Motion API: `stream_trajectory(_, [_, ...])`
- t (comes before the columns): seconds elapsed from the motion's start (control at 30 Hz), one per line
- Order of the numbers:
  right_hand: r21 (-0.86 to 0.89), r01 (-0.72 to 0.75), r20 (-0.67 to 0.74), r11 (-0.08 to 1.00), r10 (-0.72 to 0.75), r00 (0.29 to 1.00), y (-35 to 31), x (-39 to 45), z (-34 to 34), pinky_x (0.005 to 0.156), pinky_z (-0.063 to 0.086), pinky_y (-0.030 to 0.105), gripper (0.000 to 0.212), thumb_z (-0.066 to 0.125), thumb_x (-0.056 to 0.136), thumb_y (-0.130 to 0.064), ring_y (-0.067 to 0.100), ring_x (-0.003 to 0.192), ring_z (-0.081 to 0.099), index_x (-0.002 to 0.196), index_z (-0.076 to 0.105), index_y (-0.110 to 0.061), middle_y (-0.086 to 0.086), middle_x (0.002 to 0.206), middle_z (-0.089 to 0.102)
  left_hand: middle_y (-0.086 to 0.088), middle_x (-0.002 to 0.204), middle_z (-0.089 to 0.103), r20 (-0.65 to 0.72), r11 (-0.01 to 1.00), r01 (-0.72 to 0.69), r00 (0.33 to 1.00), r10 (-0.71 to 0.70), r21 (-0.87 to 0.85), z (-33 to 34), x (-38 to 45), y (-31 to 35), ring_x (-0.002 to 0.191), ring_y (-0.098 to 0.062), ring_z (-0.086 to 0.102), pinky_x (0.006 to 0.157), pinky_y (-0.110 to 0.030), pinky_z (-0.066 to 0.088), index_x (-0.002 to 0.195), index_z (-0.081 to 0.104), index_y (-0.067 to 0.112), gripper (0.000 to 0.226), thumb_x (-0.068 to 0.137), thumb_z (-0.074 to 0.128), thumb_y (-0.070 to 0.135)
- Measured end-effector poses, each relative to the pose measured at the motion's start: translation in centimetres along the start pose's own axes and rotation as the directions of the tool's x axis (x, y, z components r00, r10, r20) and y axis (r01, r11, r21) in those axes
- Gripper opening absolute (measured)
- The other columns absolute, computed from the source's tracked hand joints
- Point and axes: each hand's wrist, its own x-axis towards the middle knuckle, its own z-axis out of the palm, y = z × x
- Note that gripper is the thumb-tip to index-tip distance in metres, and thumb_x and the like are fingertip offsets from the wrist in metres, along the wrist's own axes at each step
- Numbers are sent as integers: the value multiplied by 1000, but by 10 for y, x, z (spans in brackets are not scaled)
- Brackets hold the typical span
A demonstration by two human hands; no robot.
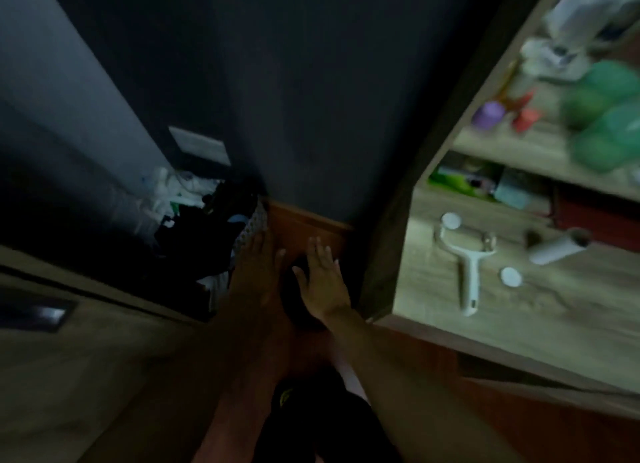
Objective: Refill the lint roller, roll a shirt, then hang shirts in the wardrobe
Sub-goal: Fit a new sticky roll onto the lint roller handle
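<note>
A dim room corner is being viewed from above, with much of the scene blurred. Nearest, two bare forearms are being stretched forward over a reddish wooden floor [519, 428]. The left hand [254, 265] is being held flat with fingers straight, reaching toward a patterned basket [251, 227]; whether contact is being made cannot be told. The right hand [323, 282] is being held open with fingers spread, nothing being grasped, above a dark object [294, 300] on the floor that cannot be identified.

To the right, a light wooden desk [519, 324] is being lit more brightly. On it, one white roller handle [467, 268] is lying flat without a roll, its forked end pointing away. Two white round caps are lying apart from it: one [451, 221] by the fork, one [511, 276] just right of the handle's shaft. One roll [557, 246] on a cardboard core is lying on its side farther right, well apart from both hands.

The basket, at the foot of a dark wall [277, 81], is being filled with dark and white clothes [194, 213]. Behind the desk, a shelf [519, 147] is carrying several green containers [609, 116], one purple item [488, 114], a red item [524, 114] and white things too blurred to name.
</note>
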Motion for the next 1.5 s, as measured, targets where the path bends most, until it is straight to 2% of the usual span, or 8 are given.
stream_trajectory(0.17, [-15,84,-205,996,-85,975,-20,-32,-86,119,0,36,68,29,101,-48,20,149,-3,154,1,-17,2,162,-2,-33,144,36,-68,991,-102,992,108,91,-59,11,59,132,-49,37,108,-58,34,134,46,-11,63,99,24,36])
stream_trajectory(0.3, [-12,105,-317,994,-104,943,6,-52,-146,120,4,39,68,32,99,-51,22,149,-1,154,5,-20,1,162,3,-15,159,9,-184,982,-187,965,189,27,-74,8,134,147,-31,9,118,-42,7,151,19,5,61,102,35,38])
stream_trajectory(0.43, [-2,102,-379,995,-95,920,61,-66,-199,121,11,40,67,35,98,-52,23,149,3,154,11,-22,2,162,8,-11,160,7,-243,956,-286,924,294,69,-53,13,194,148,-27,9,118,-43,10,152,18,12,62,100,37,41])
stream_trajectory(0.83, [-45,139,-374,989,-145,916,256,-90,-279,119,21,43,69,40,94,-53,17,147,14,150,27,-15,8,157,26,-13,158,17,-154,989,-142,977,145,28,65,27,351,142,-29,28,109,-46,32,148,28,14,57,97,48,32])
stream_trajectory(1.0, [9,164,-303,986,-154,940,291,-100,-289,113,9,20,65,52,95,-42,9,145,12,150,25,-21,0,158,23,-19,147,40,-157,992,-121,980,124,27,91,16,369,133,-33,43,104,-39,39,139,44,6,49,97,43,30])
stream_trajectory(1.27, [-208,86,-494,974,-180,851,310,-99,-310,83,46,32,40,76,72,-14,30,99,60,110,64,-10,11,110,62,-11,118,56,-99,988,-152,983,153,16,104,21,384,112,-29,53,89,-40,47,124,57,11,32,92,51,11])
stream_trajectory(1.4, [-152,-15,-465,988,-59,884,331,-82,-327,96,48,48,60,75,72,-15,40,124,49,129,58,-13,23,136,50,-10,110,56,-71,971,-231,969,235,59,104,38,391,103,-29,56,86,-40,48,115,60,12,24,93,50,15])
stream_trajectory(1.5, [-29,-58,-267,998,48,962,344,-75,-333,101,44,39,60,65,82,-17,35,130,43,140,47,-17,20,149,32,-12,105,55,-80,974,-224,971,226,40,109,48,396,97,-31,56,82,-42,49,110,61,12,21,92,51,12])
